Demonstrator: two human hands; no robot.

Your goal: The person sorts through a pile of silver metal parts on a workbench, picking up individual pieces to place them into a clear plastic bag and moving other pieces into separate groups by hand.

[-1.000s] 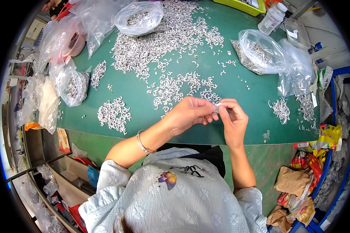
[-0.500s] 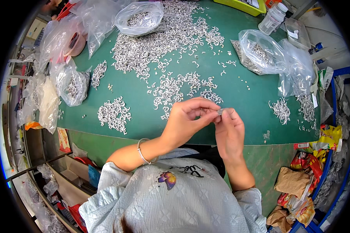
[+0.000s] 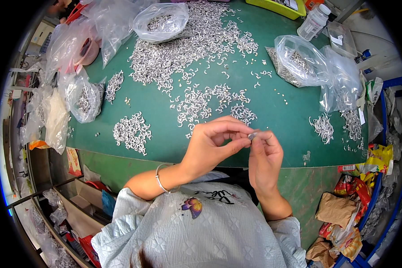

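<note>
My left hand [image 3: 212, 145] pinches a small silvery metal piece [image 3: 252, 136] between thumb and forefinger. From the other side, the fingertips of my right hand [image 3: 265, 158] close on the same piece. Its exact shape is mostly covered by the fingers. Just beyond my hands lies a loose scatter of small curved silvery metal pieces [image 3: 194, 106], with a tighter cluster [image 3: 243, 114] at its right end. A separate pile of such pieces [image 3: 132, 133] rests left of my left hand. A much bigger heap [image 3: 154, 62] spreads over the far part of the green table [image 3: 263, 98].
Clear plastic bags of metal pieces stand at the back [image 3: 161, 33], left [image 3: 85, 100] and right [image 3: 299, 67]. Small piles lie near the right edge [image 3: 322, 127]. A white bottle [image 3: 314, 22] and a yellow-green tray [image 3: 279, 6] are at the far right. Crumpled packaging [image 3: 337, 209] fills the lower right.
Both hands have shifted slightly nearer to me, still joined at the small piece. The right fingers have curled more around it. The piles look the same.
</note>
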